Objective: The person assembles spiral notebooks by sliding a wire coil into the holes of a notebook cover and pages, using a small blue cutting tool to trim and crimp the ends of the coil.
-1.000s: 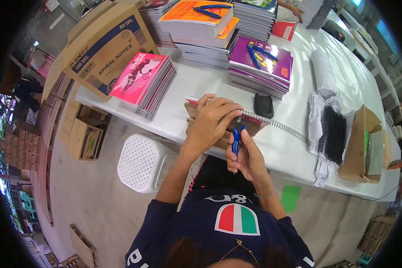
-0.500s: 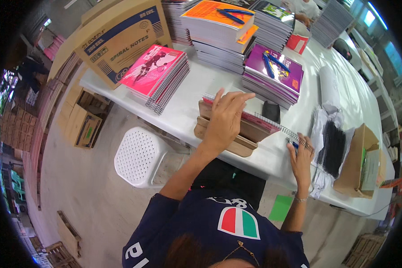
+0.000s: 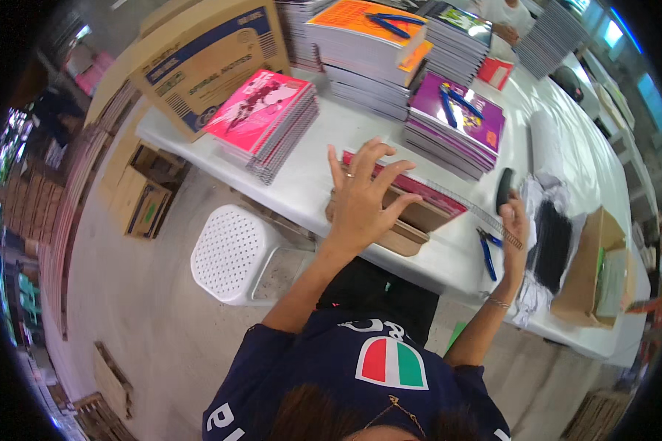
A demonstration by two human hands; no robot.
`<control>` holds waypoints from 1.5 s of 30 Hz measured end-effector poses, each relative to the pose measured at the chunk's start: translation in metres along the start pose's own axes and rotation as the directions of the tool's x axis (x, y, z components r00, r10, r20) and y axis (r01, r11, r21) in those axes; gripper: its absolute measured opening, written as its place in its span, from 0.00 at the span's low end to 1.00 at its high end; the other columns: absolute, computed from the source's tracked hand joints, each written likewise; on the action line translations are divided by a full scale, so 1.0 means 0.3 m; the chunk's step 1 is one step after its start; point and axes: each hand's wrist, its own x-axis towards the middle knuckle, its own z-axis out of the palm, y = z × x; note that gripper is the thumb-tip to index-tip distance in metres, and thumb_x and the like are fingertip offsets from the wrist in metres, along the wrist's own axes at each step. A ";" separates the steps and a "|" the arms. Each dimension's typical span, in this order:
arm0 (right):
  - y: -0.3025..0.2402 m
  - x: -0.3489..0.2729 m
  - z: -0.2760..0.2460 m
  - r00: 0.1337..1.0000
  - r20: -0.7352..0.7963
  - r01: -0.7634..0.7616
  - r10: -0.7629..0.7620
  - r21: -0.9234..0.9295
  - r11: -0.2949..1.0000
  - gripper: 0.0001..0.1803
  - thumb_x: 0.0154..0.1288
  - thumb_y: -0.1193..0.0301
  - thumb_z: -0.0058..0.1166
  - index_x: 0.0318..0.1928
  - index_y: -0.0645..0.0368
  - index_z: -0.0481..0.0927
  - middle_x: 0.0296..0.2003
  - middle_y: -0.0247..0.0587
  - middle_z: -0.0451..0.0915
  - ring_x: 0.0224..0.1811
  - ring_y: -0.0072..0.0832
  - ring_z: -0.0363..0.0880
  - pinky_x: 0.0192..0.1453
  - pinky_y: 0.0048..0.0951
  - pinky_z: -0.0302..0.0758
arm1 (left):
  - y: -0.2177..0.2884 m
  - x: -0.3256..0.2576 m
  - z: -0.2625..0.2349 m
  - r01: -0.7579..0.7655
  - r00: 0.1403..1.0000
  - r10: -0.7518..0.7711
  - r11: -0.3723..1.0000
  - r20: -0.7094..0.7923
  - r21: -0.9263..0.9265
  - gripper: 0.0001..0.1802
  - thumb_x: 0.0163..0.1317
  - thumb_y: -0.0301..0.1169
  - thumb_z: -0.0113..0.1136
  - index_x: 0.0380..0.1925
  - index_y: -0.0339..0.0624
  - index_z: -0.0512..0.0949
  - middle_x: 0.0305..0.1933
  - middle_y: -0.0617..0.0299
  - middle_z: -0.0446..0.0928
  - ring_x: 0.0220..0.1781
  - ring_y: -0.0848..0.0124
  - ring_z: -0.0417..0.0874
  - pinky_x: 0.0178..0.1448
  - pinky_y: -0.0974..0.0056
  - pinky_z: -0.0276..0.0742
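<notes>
A pink-covered notebook (image 3: 443, 201) stands on edge in a brown wooden holder (image 3: 399, 239) at the table's front edge. A thin spiral wire coil (image 3: 485, 217) runs along its upper edge and sticks out well past its right end. Over the notebook's left part, my left hand (image 3: 368, 192) is open with fingers spread. My right hand (image 3: 515, 224) is closed round a black curved piece (image 3: 504, 189), whose kind I cannot make out; the coil's free end lies against this hand. Blue-handled cutting pliers (image 3: 487, 253) lie on the table beside it.
Notebook stacks with pink (image 3: 261, 106), orange (image 3: 364, 33) and purple (image 3: 460, 121) covers stand behind, with pliers on the latter two. A carton (image 3: 210, 70) is at left; black coils (image 3: 552, 246) and an open box (image 3: 592, 275) at right. A white stool (image 3: 232, 253) stands left.
My right hand has let go of the blue pliers and picked up the black piece from behind the notebook. My left hand has spread its fingers.
</notes>
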 end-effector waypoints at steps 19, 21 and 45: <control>-0.545 -0.059 0.283 0.852 0.070 0.499 -0.519 -0.411 0.763 0.09 0.68 0.67 0.52 0.34 0.58 0.81 0.27 0.37 0.79 0.35 0.37 0.73 0.48 0.38 0.66 | 0.024 0.003 0.024 0.088 0.995 -0.085 0.995 0.048 -0.046 0.19 0.41 0.33 0.74 0.34 0.48 0.77 0.41 0.64 0.74 0.52 0.60 0.71 0.70 0.46 0.49; -0.500 -0.014 0.331 0.858 0.120 0.500 -0.499 -0.414 0.760 0.09 0.67 0.67 0.53 0.34 0.58 0.82 0.27 0.36 0.80 0.34 0.36 0.74 0.47 0.38 0.66 | 0.020 0.001 0.030 0.103 0.994 -0.101 0.993 0.029 -0.051 0.19 0.41 0.32 0.74 0.34 0.49 0.77 0.41 0.64 0.74 0.52 0.60 0.71 0.70 0.46 0.49; -0.601 -0.014 0.311 0.769 0.134 0.628 -0.626 -0.342 0.699 0.10 0.69 0.68 0.51 0.32 0.57 0.81 0.22 0.37 0.77 0.28 0.34 0.75 0.59 0.42 0.63 | -0.006 -0.016 0.020 0.123 0.992 -0.126 0.987 -0.024 -0.103 0.26 0.42 0.33 0.74 0.44 0.50 0.77 0.36 0.66 0.75 0.48 0.62 0.73 0.70 0.48 0.50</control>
